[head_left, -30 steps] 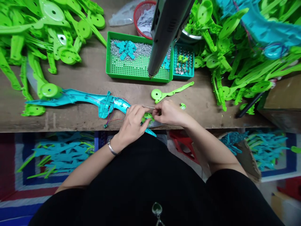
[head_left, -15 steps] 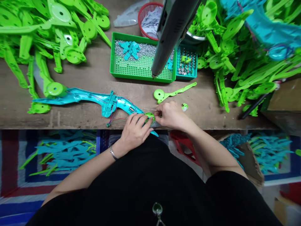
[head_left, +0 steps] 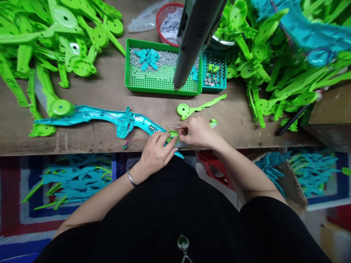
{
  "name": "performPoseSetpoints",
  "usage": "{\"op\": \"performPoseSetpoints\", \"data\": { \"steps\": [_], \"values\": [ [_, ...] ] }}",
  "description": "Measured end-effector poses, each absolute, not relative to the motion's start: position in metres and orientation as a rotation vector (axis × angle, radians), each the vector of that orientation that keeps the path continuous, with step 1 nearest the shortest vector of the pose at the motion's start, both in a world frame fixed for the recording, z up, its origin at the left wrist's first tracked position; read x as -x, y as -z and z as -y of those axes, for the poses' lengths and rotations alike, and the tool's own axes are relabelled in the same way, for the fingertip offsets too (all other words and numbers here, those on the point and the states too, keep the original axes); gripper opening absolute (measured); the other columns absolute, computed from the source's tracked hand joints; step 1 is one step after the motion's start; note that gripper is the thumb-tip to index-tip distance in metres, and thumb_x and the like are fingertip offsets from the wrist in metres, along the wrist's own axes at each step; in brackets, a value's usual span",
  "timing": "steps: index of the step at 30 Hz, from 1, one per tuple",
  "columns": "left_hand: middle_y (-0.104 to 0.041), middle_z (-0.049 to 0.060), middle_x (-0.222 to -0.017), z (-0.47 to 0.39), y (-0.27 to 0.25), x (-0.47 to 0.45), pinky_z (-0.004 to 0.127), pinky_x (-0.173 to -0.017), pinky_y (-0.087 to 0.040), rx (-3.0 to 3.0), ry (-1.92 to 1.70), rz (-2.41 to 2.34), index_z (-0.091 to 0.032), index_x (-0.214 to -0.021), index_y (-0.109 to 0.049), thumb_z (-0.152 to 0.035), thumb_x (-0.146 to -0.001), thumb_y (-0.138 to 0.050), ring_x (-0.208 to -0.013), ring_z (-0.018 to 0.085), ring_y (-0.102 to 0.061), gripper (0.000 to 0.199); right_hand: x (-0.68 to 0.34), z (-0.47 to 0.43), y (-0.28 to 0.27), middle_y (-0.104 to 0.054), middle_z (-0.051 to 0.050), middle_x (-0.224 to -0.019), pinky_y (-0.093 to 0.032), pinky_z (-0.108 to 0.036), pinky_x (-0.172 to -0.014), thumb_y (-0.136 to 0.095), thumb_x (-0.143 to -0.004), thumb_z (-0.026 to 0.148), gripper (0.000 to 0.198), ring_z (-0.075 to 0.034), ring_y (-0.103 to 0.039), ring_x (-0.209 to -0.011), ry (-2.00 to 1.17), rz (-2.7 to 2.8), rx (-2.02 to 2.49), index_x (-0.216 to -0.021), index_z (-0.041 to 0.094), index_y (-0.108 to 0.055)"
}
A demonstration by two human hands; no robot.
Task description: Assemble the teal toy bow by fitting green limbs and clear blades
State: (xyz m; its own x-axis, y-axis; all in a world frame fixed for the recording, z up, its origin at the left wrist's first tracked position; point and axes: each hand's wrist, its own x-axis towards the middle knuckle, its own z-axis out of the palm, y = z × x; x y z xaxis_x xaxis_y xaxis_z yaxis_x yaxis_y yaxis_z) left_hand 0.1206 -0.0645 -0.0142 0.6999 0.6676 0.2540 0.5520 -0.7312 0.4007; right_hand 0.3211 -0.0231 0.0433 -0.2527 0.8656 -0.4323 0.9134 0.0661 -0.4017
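Observation:
A long blue plastic bow-shaped shell (head_left: 102,113) with thin wires lies along the table's front edge, its right end under my left hand (head_left: 157,149). Those fingers are bent over the shell and rest at a small green round piece (head_left: 172,136), holding both down. My right hand (head_left: 196,132) is closed in a pinch just right of that piece. From its fingertips a thin pointed metal tool (head_left: 173,126) sticks out to the left; its other end is hidden. Behind the hands lies a green arm with a round end (head_left: 183,109). A small green part (head_left: 213,123) sits to the right.
A green perforated tray (head_left: 161,87) holds screws and blue pieces, beside a smaller teal tray (head_left: 215,87). A dark electric screwdriver (head_left: 189,44) hangs over them. Heaps of green parts (head_left: 65,25) flank the table. A red basket (head_left: 160,22) stands behind.
The view has shifted slightly, so the table's things sit a little further left. My left fingers have moved a little, showing more of the green round piece. My right hand keeps its pinch.

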Motion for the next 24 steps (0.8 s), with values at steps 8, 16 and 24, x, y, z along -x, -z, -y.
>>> {"op": "performPoseSetpoints", "data": {
  "steps": [8, 16, 24],
  "values": [
    [-0.063, 0.018, -0.121, 0.051, 0.019, -0.112, 0.057, -0.102, -0.045, -2.536, -0.596, -0.862, -0.019, -0.133, -0.061, -0.054, -0.089, -0.063, -0.116, 0.035, -0.055, 0.056, -0.370, 0.028, -0.046, -0.072, -0.003, -0.084, -0.044, -0.028, -0.068, -0.064, -0.085, 0.032, 0.025, -0.016, -0.062, -0.071, 1.314, -2.291, -2.207, -0.104, 0.017, -0.069],
    [-0.061, 0.020, -0.120, 0.035, 0.020, -0.111, 0.056, -0.100, -0.046, -2.683, -0.643, -0.899, -0.016, -0.137, -0.057, -0.054, -0.089, -0.064, -0.113, 0.036, -0.053, 0.062, -0.462, 0.062, 0.000, -0.059, -0.015, -0.102, -0.046, -0.045, -0.093, -0.044, -0.088, 0.017, 0.024, -0.027, -0.057, -0.098, 0.126, -1.927, -2.935, -0.104, 0.018, -0.062],
    [-0.060, 0.020, -0.118, 0.039, 0.019, -0.113, 0.054, -0.099, -0.048, -2.735, -0.702, -0.880, -0.013, -0.138, -0.053, -0.051, -0.087, -0.066, -0.112, 0.036, -0.053, 0.065, -0.447, 0.063, 0.004, -0.060, -0.014, -0.114, -0.041, -0.050, -0.099, -0.046, -0.091, 0.023, 0.027, -0.031, -0.054, -0.112, -0.045, -2.208, -2.751, -0.109, 0.020, -0.065]
  ]
}}
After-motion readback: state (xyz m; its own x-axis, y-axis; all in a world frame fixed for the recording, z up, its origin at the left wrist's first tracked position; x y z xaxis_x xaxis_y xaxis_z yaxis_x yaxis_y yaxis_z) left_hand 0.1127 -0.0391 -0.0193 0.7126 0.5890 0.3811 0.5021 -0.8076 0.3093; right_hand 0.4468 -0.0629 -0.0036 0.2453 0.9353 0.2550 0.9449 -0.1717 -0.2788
